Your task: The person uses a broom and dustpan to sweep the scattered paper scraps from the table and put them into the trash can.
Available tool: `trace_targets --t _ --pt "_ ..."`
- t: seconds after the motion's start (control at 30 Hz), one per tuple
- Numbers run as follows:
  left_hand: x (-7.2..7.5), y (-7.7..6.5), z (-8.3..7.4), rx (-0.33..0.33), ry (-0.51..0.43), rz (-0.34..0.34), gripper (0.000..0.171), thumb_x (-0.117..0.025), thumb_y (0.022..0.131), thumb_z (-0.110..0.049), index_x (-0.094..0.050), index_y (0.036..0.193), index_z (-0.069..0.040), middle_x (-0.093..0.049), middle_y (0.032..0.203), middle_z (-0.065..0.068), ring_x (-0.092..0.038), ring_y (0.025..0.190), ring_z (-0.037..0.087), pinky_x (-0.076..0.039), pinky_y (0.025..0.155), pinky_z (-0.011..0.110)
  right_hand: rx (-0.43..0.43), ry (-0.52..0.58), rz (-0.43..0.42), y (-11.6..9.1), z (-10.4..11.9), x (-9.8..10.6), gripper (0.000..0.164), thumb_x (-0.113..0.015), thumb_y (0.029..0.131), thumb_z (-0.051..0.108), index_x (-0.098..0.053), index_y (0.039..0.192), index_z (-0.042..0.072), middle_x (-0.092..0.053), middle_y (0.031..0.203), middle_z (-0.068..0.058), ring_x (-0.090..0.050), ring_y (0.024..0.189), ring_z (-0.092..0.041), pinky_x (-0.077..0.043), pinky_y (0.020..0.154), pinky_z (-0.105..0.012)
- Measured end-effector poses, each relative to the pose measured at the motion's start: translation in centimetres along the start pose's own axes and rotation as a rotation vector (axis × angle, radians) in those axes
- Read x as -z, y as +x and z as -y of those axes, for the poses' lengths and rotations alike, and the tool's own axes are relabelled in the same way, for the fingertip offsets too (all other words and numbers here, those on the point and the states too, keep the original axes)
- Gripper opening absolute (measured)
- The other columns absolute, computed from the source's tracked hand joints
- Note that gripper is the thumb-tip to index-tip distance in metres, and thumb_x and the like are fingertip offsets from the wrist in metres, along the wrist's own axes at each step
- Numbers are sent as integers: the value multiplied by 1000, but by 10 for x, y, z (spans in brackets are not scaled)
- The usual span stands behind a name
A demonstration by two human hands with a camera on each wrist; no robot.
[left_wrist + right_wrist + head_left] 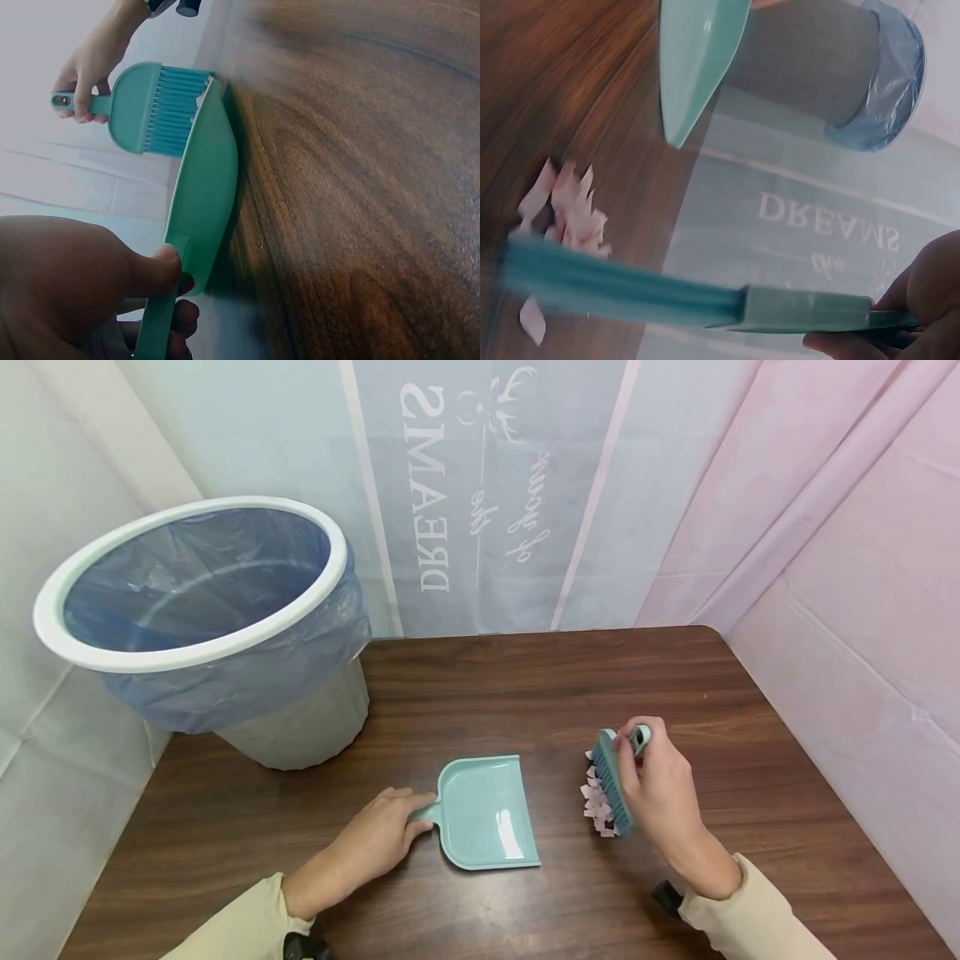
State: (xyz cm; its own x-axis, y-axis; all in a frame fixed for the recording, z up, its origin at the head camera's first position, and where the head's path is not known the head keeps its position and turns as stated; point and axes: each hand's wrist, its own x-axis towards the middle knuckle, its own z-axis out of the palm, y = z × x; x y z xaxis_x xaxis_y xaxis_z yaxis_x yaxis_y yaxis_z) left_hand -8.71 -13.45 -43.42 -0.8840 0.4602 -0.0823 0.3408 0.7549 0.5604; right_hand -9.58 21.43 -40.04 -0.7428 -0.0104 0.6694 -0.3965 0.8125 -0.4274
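A pale green dustpan (483,814) lies on the brown table with its wide edge facing right. My left hand (375,835) grips its short handle, the thumb on top in the left wrist view. To the right, my right hand (660,785) holds a matching hand brush (613,781) by its handle. The teal bristles (622,289) reach down to the table. Pinkish-white paper scraps (597,806) lie in a small heap along the brush's left side, between it and the dustpan. One scrap (532,321) sits on the other side of the bristles in the right wrist view.
A grey waste bin (307,727) with a white rim and blue plastic liner stands at the table's back left. Behind the table (540,681) hangs a printed cloth (495,468); pale pink cloth (847,610) borders the right side.
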Motion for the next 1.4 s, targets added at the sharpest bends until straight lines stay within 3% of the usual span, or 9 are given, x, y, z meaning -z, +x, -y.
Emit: trace_targets --t 0.3,0.47,0.73,0.87,1.0,1.27,1.4 --pt "1 0 0 -2 0 1 37 -70 97 -12 -66 131 1 -68 128 17 -59 126 38 -36 114 56 19 91 -16 6 15 -2 19 -59 90 -16 -54 102 -3 -68 84 -6 -52 63 -6 -39 55 -13" --pt "2 0 -1 9 -3 3 38 -70 96 -13 -66 131 1 -67 129 17 -57 128 40 -36 114 56 75 178 15 18 8 2 21 -62 89 -19 -55 102 -4 -69 89 -7 -61 75 -7 -46 66 -6" --pt "1 0 0 -5 -5 -3 38 -70 96 -12 -66 131 2 -68 128 17 -59 127 39 -36 114 56 320 326 254 32 -26 -4 34 -67 82 -25 -62 100 4 -70 97 -3 -68 91 -14 -49 82 -12" --pt "1 0 1 -10 -7 -3 38 -70 96 -11 -66 131 2 -68 128 17 -59 127 39 -36 114 56 362 365 332 31 -39 -9 22 -66 92 -13 -63 102 6 -70 99 0 -68 93 -14 -49 83 -13" --pt "1 1 0 -8 -6 -1 38 -70 96 -12 -66 131 2 -68 129 16 -58 127 39 -36 114 56 367 391 358 29 -43 -9 12 -66 97 -2 -65 102 8 -71 98 2 -68 92 -12 -50 87 -13" --pt "2 1 0 9 -1 10 38 -71 96 -12 -66 131 1 -67 130 16 -56 129 41 -38 112 57 353 495 450 23 -39 7 33 -65 88 -19 -63 100 11 -73 97 2 -69 96 -10 -51 88 -15" --pt "2 1 0 12 -6 16 38 -71 96 -13 -66 131 1 -67 130 16 -56 129 41 -38 112 57 332 562 504 18 -37 17 33 -61 91 -20 -60 100 11 -72 98 1 -70 95 -11 -55 82 -18"
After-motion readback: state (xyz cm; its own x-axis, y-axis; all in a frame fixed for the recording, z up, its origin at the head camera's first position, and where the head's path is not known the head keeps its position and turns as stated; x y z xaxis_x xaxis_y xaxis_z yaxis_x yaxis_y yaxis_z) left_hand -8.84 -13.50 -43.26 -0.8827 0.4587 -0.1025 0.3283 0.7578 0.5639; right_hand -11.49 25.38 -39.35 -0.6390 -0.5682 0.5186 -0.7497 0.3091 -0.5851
